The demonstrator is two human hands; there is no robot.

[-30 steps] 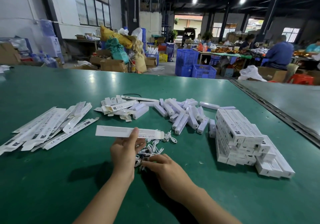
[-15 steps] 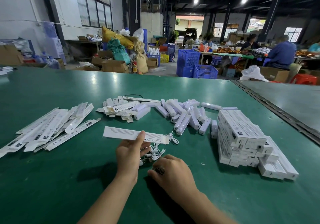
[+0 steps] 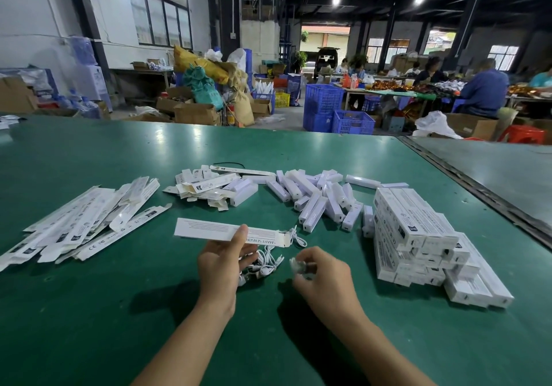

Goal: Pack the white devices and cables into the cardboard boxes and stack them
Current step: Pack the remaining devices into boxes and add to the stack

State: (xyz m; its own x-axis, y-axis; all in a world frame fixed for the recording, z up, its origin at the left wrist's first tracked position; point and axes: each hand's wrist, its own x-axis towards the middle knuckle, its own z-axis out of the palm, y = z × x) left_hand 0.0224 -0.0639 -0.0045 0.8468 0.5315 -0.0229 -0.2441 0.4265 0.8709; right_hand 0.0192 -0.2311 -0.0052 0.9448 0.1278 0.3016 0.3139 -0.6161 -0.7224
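A long white box [image 3: 209, 230] is gripped in the left hand [image 3: 221, 263], thumb laid on top, flap end toward the right hand [image 3: 325, 275]. A small clear item [image 3: 299, 266], too blurred to name, is pinched in the curled right fingers. White cables [image 3: 264, 261] are tangled on the green table [image 3: 119, 311] between the hands. Loose white devices [image 3: 313, 200] are heaped beyond the right hand. Packed boxes [image 3: 418, 236] are stacked to its right. Flat box blanks [image 3: 83, 227] are spread left of the left hand.
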